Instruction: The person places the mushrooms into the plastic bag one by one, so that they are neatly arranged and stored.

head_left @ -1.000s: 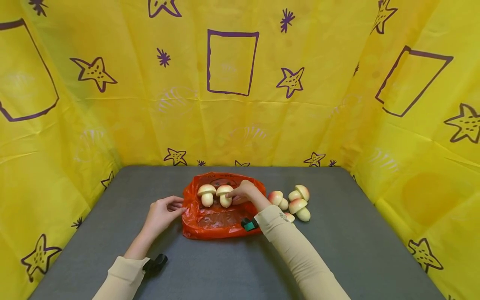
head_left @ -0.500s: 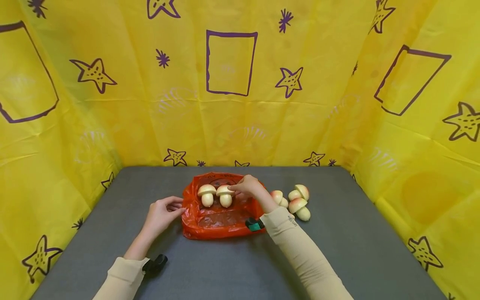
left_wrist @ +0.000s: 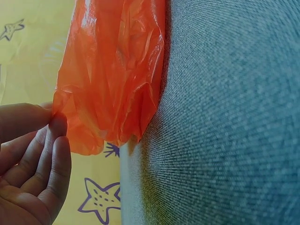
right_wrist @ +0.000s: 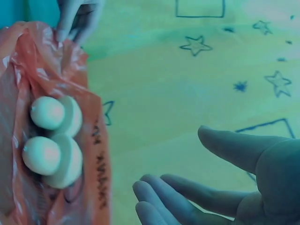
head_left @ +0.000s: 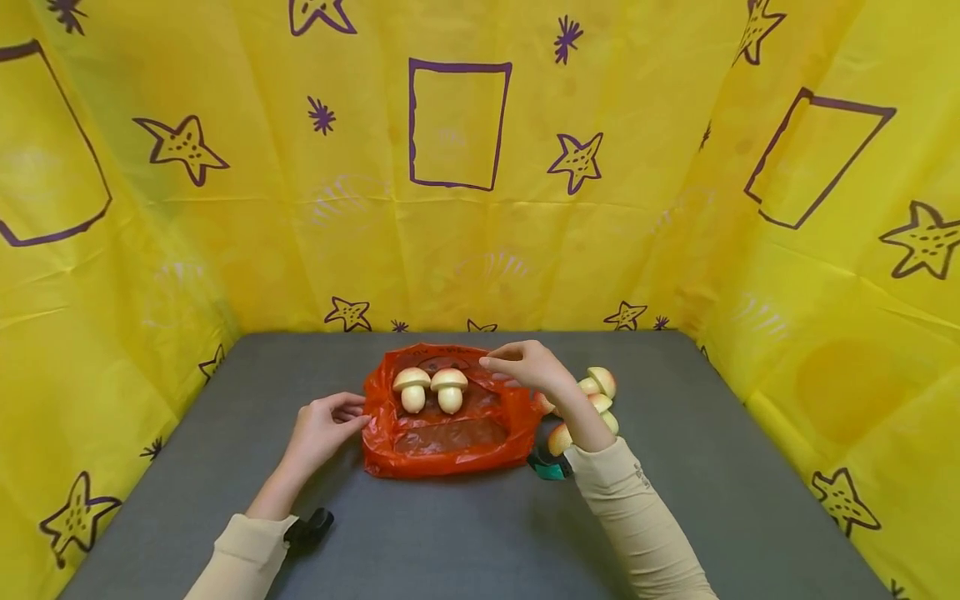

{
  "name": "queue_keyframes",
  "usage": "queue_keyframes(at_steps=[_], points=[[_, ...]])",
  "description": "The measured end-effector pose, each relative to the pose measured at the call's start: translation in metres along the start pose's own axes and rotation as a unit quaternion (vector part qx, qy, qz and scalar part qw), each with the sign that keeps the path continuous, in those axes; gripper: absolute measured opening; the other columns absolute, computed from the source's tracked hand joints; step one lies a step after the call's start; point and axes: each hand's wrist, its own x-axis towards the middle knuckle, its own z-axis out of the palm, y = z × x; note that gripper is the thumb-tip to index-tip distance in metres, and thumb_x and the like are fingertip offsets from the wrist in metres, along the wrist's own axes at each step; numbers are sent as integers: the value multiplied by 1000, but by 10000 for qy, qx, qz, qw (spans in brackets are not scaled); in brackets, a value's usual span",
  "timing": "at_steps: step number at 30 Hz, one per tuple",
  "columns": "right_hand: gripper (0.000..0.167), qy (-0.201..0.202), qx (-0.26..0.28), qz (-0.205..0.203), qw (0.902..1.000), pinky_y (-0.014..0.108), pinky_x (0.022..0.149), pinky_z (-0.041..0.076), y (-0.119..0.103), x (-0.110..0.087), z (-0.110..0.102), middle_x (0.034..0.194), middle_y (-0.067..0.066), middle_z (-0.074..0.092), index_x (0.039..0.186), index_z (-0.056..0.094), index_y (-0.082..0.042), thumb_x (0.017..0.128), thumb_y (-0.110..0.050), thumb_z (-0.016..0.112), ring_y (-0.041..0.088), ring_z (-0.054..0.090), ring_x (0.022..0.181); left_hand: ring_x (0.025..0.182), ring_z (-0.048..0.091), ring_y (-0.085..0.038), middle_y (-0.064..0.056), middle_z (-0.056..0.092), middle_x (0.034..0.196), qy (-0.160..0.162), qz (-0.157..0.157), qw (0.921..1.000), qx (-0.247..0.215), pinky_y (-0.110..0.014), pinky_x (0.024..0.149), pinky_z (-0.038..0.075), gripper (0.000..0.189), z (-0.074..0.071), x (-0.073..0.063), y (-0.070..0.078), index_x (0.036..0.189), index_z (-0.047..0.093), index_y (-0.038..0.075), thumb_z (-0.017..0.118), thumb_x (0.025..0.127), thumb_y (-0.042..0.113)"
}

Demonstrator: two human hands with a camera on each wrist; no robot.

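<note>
A red plastic bag (head_left: 450,462) lies spread open on the table, its rim folded up around two toy mushrooms. The left mushroom (head_left: 412,392) and the right mushroom (head_left: 449,392) sit side by side inside, caps toward the back. At the bag's left edge my left hand (head_left: 324,429) pinches the rim between thumb and finger; the left wrist view shows the grip on the film (left_wrist: 101,79). My right hand (head_left: 531,367) hovers above the bag's right side, holding nothing. In the right wrist view its thumb and fingers are spread apart.
Several more toy mushrooms (head_left: 597,382) lie in a group to the right of the bag, partly hidden by my right forearm. The grey table (head_left: 435,533) is enclosed by a yellow curtain (head_left: 480,242) with drawn stars at the back and sides.
My right hand has let go of the right mushroom inside the bag and moved up and to the right. My left hand stays at the bag's rim.
</note>
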Motion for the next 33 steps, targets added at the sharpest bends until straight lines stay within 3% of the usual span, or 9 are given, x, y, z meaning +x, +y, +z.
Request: queue_keyframes(at_steps=[4,8,16,33], points=[[43,11,-54,-168,9998,43,89,51,2,-15,-14,120,12,65,121,63,-7,89,-37,64,30,64,106,71,65,-12,-7,71,84,33,-15,10000,30,-17,63,52,25,0,-1,-1,100,70,4,78,78,15],[45,-63,-45,-372,9993,39,88,53,6,-28,-30,124,14,63,125,61,-7,90,-37,63,34,62,109,70,65,-11,-7,70,83,27,-36,10000,10,-17,63,52,25,0,-2,-2,99,70,4,78,78,15],[48,18,-49,-533,9986,38,89,52,22,-48,-56,126,12,61,127,59,-12,89,-40,63,28,61,112,71,65,-10,-7,70,85,-44,-69,10000,45,-18,63,52,25,1,-2,-2,101,70,5,76,79,15],[48,203,-178,-501,9984,41,89,52,57,-65,-75,129,17,58,129,57,-6,91,-35,63,32,61,110,72,65,-13,-6,70,85,-90,-77,9999,88,-18,63,52,24,2,2,0,101,70,5,76,80,15]])
